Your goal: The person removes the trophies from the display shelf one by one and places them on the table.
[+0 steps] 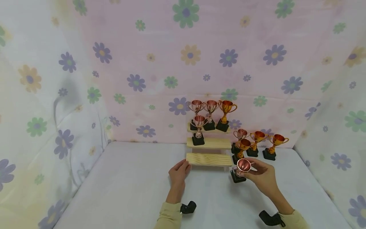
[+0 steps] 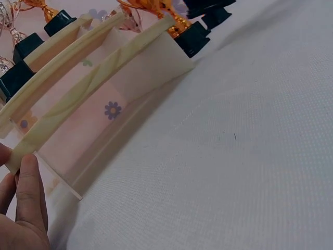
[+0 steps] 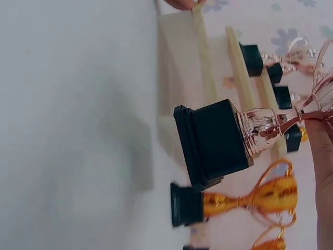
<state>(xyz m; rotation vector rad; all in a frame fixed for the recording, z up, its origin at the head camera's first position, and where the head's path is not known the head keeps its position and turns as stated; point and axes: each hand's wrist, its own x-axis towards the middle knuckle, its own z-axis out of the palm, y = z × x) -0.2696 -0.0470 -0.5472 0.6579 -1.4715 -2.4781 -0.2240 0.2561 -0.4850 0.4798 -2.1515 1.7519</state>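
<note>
My right hand point(image 1: 264, 178) holds a small rose-gold trophy cup point(image 1: 244, 165) by its bowl and handle. The cup's black square base point(image 3: 216, 140) hangs over the white surface, just right of the stand's front. My left hand point(image 1: 178, 175) grips the left end of the lowest step of a three-tier wooden display stand point(image 1: 209, 159), its fingers underneath in the left wrist view. On the middle step, at its left, stands a rose-gold trophy point(image 1: 198, 128). The top step bears two more rose-gold trophies point(image 1: 211, 109) and a gold trophy point(image 1: 226, 111).
Right of the stand, a rose-gold trophy point(image 1: 241, 134) and three gold trophies point(image 1: 277, 141) stand close together on the white tabletop point(image 1: 137, 187). A flower-print cloth point(image 1: 160, 70) hangs behind and at both sides.
</note>
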